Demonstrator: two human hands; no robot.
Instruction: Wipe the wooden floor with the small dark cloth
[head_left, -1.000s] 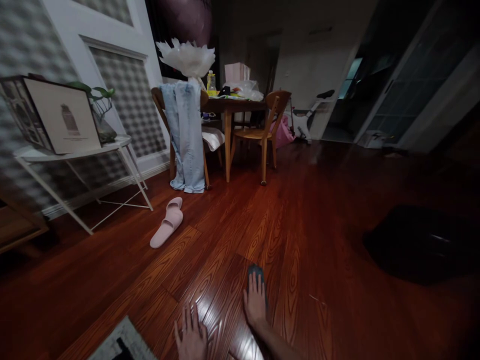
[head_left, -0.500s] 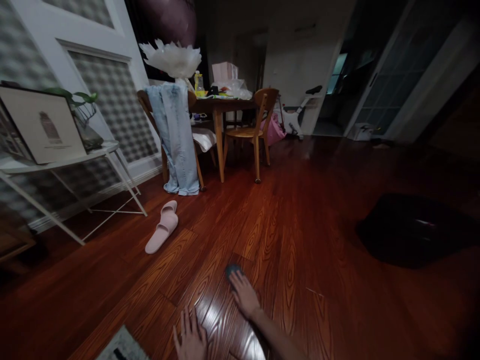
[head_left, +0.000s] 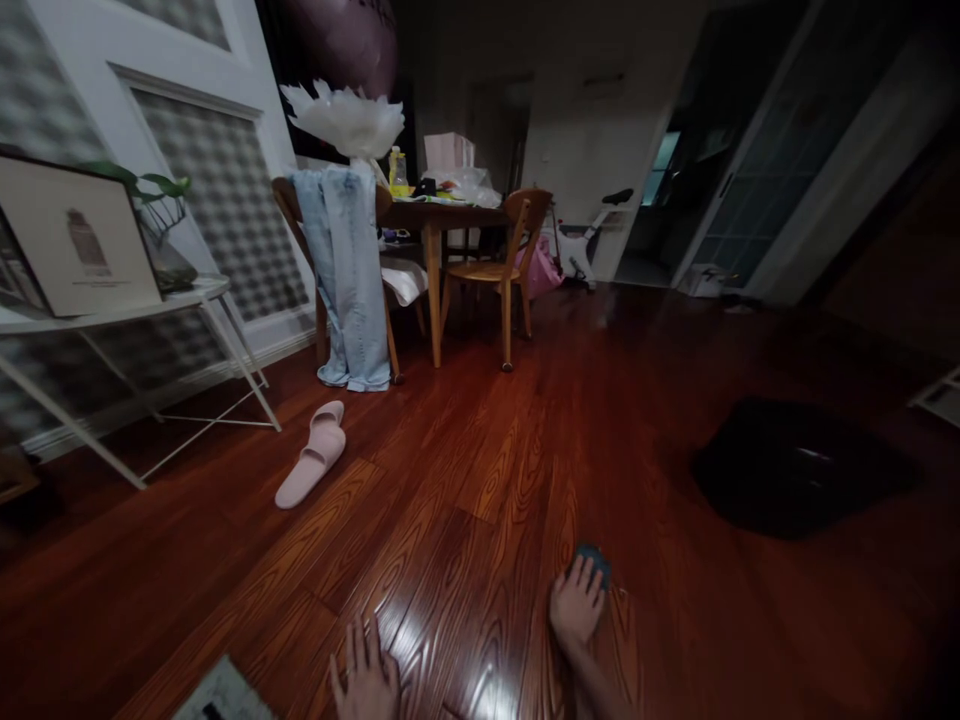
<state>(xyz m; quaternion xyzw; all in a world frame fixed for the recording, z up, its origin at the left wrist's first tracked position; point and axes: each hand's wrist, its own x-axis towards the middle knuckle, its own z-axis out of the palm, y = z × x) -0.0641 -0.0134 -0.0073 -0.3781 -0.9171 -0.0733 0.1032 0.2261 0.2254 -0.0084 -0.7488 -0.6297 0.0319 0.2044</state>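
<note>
My right hand (head_left: 576, 605) presses a small dark teal cloth (head_left: 594, 562) onto the glossy red-brown wood floor (head_left: 420, 560). Its fingers lie over the cloth, and most of the cloth is hidden beneath them; whether it is a folded rag or a sponge is hard to tell. Further left, at the bottom edge, my left hand (head_left: 367, 672) rests palm down with its fingers spread, holding nothing. A pale grey mat (head_left: 225, 695) with a dark mark shows its corner just left of that hand.
A pink slipper (head_left: 311, 457) lies ahead to the left, near a white side table (head_left: 187, 300). Jeans (head_left: 349, 280) hang over a chair by the dining table (head_left: 433, 290); another wooden chair (head_left: 510, 270) stands beside it. A black bulky object (head_left: 802, 465) sits on the right.
My right hand has swept the cloth to the right across the floor. My left hand stays nearly in place, and the view has turned slightly right.
</note>
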